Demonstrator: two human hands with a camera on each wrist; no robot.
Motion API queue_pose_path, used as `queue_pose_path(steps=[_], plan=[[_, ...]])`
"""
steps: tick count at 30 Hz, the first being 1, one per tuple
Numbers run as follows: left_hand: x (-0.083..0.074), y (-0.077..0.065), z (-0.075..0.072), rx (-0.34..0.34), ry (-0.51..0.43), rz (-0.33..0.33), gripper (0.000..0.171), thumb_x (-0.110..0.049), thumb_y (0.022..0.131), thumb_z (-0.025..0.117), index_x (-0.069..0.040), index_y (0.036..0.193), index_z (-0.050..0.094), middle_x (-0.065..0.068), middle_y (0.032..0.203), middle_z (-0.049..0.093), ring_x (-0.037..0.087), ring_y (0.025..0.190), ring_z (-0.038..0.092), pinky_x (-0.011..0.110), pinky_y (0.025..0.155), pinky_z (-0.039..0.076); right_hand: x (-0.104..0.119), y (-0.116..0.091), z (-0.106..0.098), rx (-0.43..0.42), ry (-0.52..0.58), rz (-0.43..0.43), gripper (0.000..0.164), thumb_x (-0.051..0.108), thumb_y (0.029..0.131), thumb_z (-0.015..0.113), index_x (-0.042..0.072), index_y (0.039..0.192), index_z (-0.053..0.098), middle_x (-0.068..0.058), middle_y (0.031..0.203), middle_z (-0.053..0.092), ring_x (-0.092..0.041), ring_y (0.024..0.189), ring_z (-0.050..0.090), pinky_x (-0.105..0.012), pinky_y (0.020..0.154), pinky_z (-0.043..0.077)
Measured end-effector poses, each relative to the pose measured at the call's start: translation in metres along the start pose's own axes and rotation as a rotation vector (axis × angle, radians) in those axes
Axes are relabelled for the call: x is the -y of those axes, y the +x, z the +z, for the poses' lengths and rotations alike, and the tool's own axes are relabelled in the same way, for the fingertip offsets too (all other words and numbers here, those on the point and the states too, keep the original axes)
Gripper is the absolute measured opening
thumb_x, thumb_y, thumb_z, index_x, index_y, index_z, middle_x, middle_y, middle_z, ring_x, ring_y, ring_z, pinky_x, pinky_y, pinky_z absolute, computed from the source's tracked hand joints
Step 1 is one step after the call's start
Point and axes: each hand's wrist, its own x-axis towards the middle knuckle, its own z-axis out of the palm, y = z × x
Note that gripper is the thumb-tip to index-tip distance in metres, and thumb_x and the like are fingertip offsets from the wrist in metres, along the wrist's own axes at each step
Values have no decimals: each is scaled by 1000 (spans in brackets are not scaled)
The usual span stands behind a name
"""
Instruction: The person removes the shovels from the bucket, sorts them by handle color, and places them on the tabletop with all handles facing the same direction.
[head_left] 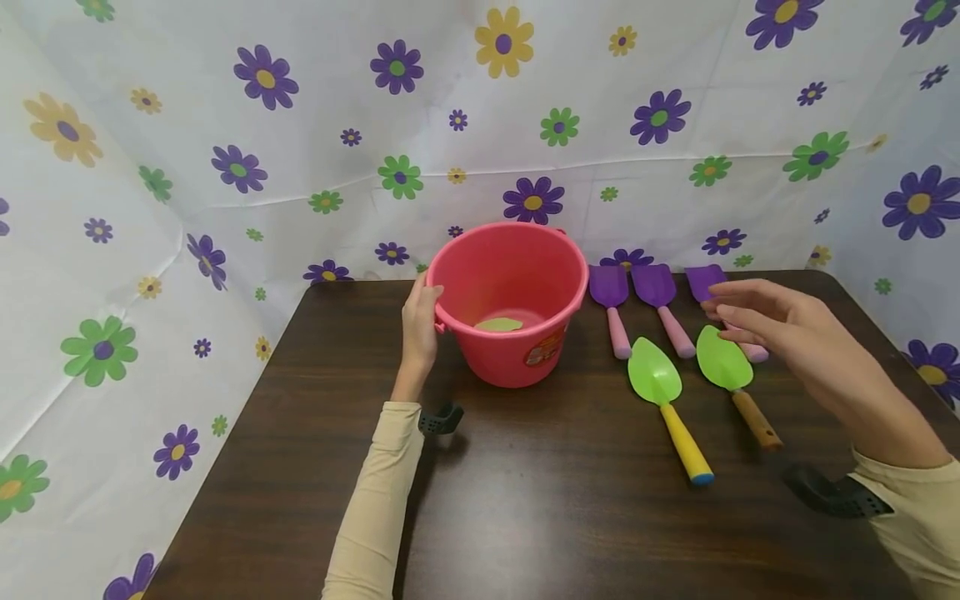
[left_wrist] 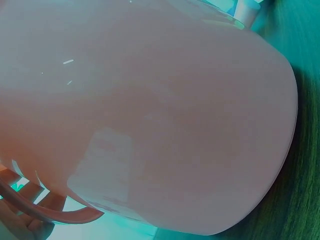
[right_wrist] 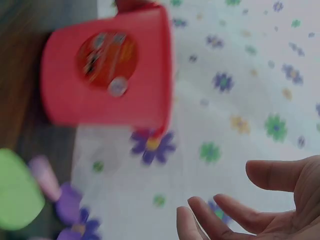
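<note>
A pink bucket (head_left: 517,354) stands upright at the table's back, and a green blade (head_left: 498,324) shows inside it. My left hand (head_left: 420,325) grips the bucket's left side at the rim; in the left wrist view its fingers (left_wrist: 30,192) appear by the pink handle. My right hand (head_left: 813,350) hovers above the table's right side with fingers spread and nothing held, as the right wrist view (right_wrist: 260,210) confirms. Beneath and beside it lie a green trowel with a brown handle (head_left: 756,419) and a purple shovel with a pink handle (head_left: 705,279), partly hidden by the hand.
Another green trowel with a yellow handle (head_left: 686,442) lies right of the bucket. Behind it are two more purple shovels, one nearer the bucket (head_left: 608,287) and one in the middle (head_left: 655,287). A flowered cloth (head_left: 450,150) hangs behind the dark table (head_left: 525,500).
</note>
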Motion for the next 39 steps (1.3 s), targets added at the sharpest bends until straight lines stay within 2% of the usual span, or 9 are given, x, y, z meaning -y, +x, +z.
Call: queue_pose_path(steps=[5, 7, 11, 15, 21, 24, 30, 35, 39], plan=[[1, 1, -1, -9, 0, -3, 51, -30, 96, 46, -8, 141, 60, 4, 69, 47, 10, 53, 43, 21, 50, 40, 38, 19, 12, 71, 53, -22, 53, 33, 108, 53, 5, 152, 46, -11, 146, 51, 4, 110, 61, -12, 85, 51], [1, 1, -1, -4, 8, 3, 51, -30, 97, 46, -8, 140, 60, 4, 70, 48, 10, 54, 44, 21, 50, 40, 49, 25, 16, 86, 67, -26, 54, 34, 108, 54, 5, 152, 46, -16, 147, 51, 4, 109, 63, -13, 86, 51], [0, 1, -1, 12, 23, 14, 52, -32, 97, 46, -9, 142, 59, 11, 76, 51, 10, 56, 45, 21, 51, 41, 64, 32, 22, 91, 104, -55, 52, 31, 107, 55, 2, 150, 48, -17, 144, 55, 2, 112, 63, -17, 88, 53], [0, 1, 1, 14, 23, 17, 53, -33, 97, 46, -10, 143, 59, 18, 81, 52, 11, 57, 45, 23, 52, 42, 74, 34, 23, 96, 117, -63, 51, 32, 107, 55, 4, 149, 49, -15, 143, 56, 0, 113, 64, -17, 90, 52], [0, 1, 0, -3, 32, 16, 50, -31, 97, 46, -8, 138, 61, 6, 73, 50, 10, 55, 45, 23, 51, 42, 87, 39, 25, 142, 170, -60, 54, 32, 107, 56, 2, 151, 46, -20, 147, 52, -2, 112, 65, -17, 90, 52], [0, 1, 0, -6, 25, 6, 49, -30, 97, 46, -8, 138, 61, 2, 70, 49, 11, 54, 44, 22, 50, 42, 94, 41, 29, 154, 171, -54, 55, 34, 106, 56, 5, 152, 46, -18, 148, 52, -5, 116, 64, -17, 90, 52], [-1, -1, -1, -4, 13, -2, 49, -29, 97, 46, -8, 140, 60, 3, 70, 49, 11, 53, 43, 22, 50, 42, 110, 46, 39, 160, 156, -82, 52, 31, 105, 57, 5, 151, 48, -17, 147, 54, -16, 123, 60, -18, 92, 52], [-1, 0, -1, -7, 21, 6, 48, -28, 97, 46, -7, 138, 60, 10, 74, 51, 10, 54, 44, 24, 51, 42, 118, 52, 47, 188, 198, -106, 53, 28, 105, 57, 3, 151, 47, -18, 147, 53, -21, 126, 59, -19, 91, 53], [-1, 0, -1, -9, 31, 17, 49, -29, 97, 45, -7, 138, 61, 9, 73, 51, 10, 54, 44, 26, 51, 43, 122, 56, 51, 197, 214, -113, 55, 27, 105, 58, 1, 151, 45, -19, 147, 53, -27, 128, 58, -20, 89, 54]])
